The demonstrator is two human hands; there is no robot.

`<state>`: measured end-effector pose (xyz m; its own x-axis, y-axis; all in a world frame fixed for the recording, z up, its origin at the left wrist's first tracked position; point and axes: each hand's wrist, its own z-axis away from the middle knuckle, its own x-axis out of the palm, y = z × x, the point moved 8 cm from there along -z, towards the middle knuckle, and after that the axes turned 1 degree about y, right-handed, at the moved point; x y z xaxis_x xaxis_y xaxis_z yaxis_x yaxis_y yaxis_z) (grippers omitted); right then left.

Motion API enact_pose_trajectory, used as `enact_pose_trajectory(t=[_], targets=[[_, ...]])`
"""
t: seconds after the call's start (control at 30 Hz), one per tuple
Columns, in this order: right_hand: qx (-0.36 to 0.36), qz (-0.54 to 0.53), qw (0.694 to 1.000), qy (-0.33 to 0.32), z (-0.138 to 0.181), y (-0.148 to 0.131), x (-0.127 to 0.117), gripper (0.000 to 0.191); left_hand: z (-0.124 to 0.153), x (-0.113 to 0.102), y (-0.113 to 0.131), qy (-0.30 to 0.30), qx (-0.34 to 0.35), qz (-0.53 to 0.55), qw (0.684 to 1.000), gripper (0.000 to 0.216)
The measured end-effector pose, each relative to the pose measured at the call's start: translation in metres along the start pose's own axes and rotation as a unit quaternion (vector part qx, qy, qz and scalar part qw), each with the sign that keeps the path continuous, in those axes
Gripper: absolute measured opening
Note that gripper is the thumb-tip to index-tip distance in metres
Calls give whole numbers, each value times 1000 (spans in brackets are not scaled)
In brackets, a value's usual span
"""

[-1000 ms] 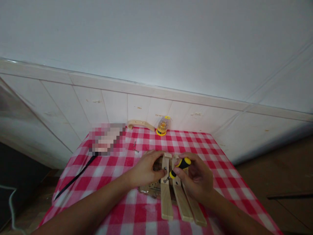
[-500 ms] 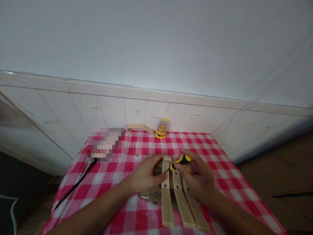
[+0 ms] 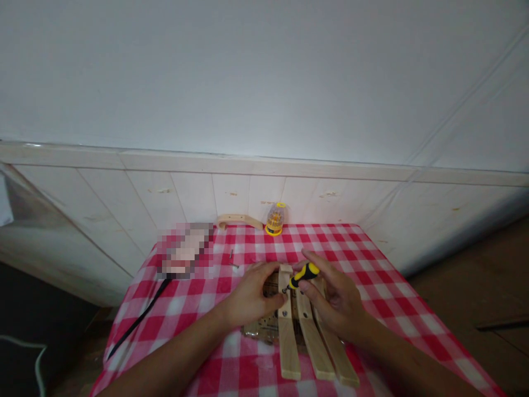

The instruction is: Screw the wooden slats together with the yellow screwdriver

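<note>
My right hand (image 3: 341, 300) grips a yellow-and-black screwdriver (image 3: 305, 274) between thumb and fingers. The screwdriver's tip meets a screw spot on the leftmost wooden strip (image 3: 289, 347). My left hand (image 3: 253, 298) is closed around that strip's upper part, thumb on its near face. Two similar strips, a middle one (image 3: 318, 353) and a right one (image 3: 346, 366), lie alongside, partly covered by my right hand. Dark screw heads show on the strips. Beneath them is a brown, plastic-wrapped piece (image 3: 258, 331), mostly hidden.
A clear and yellow bit container (image 3: 275, 219) stands at the table's back edge. Left of it lies a curved wooden piece (image 3: 241, 220). Two small screws (image 3: 234, 266) rest on the checked tablecloth (image 3: 198, 342). A blurred-out object (image 3: 188, 251) with a black strap (image 3: 140, 317) lies at left.
The screwdriver's handle has turned and tilted more steeply, its tip still at the leftmost strip. My left hand keeps its hold. The whole view has shifted slightly.
</note>
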<state>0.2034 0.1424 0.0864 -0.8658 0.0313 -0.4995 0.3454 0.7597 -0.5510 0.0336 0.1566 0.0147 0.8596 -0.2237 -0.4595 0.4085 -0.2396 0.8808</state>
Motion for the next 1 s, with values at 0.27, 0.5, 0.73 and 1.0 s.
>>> enact_pose_trajectory(t=[0.27, 0.5, 0.73, 1.0], targets=[[51, -5, 999, 18, -2, 5, -2, 35, 0, 0, 0, -7, -8, -4, 1000, 56], [40, 2, 998, 56, -2, 6, -3, 30, -2, 0, 0, -8, 0, 1, 1000, 57], [56, -2, 996, 65, -2, 7, -1, 31, 0, -1, -2, 3, 2, 1, 1000, 58], [64, -14, 996, 60, -4, 5, 0, 27, 0, -1, -2, -5, -6, -18, 1000, 56]])
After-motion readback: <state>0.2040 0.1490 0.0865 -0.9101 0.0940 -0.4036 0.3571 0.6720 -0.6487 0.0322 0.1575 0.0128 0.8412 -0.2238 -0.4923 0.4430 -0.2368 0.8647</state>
